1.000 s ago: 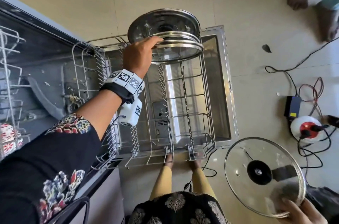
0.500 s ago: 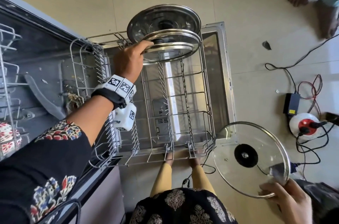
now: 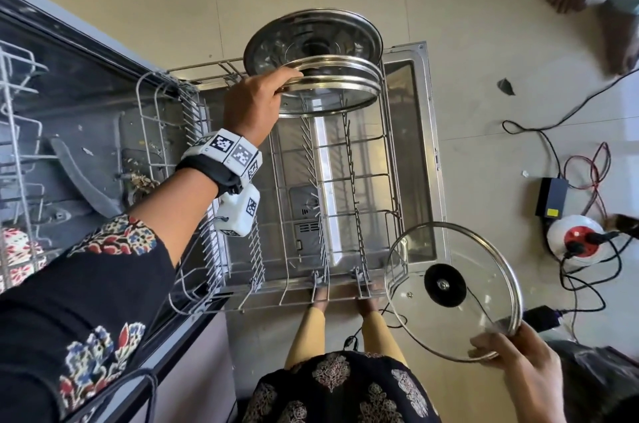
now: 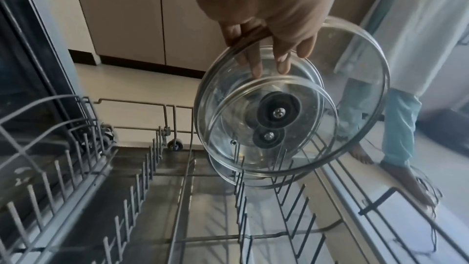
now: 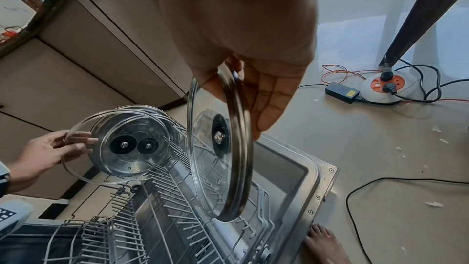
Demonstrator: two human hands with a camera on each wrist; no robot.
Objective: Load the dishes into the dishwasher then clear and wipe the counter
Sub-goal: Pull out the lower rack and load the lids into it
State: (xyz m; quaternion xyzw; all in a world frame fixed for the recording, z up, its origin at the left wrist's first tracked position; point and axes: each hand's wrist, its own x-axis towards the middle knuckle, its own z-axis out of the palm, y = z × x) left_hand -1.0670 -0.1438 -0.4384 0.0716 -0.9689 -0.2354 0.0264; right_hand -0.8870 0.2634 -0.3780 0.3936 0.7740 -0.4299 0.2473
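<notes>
The left hand [image 3: 254, 104] grips the far lids [image 3: 328, 83] leaning in the lower rack [image 3: 390, 159]; right hand [image 3: 518, 367] fingers pinch a glass lid [image 3: 453, 291] by its rim, near-right. A one-edge pinch (slippery glass) could let it swing and strike the tines.

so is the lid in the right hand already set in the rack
No, the right hand holds the glass lid by its rim in the air, near the front corner of the rack, not between the tines.
</notes>
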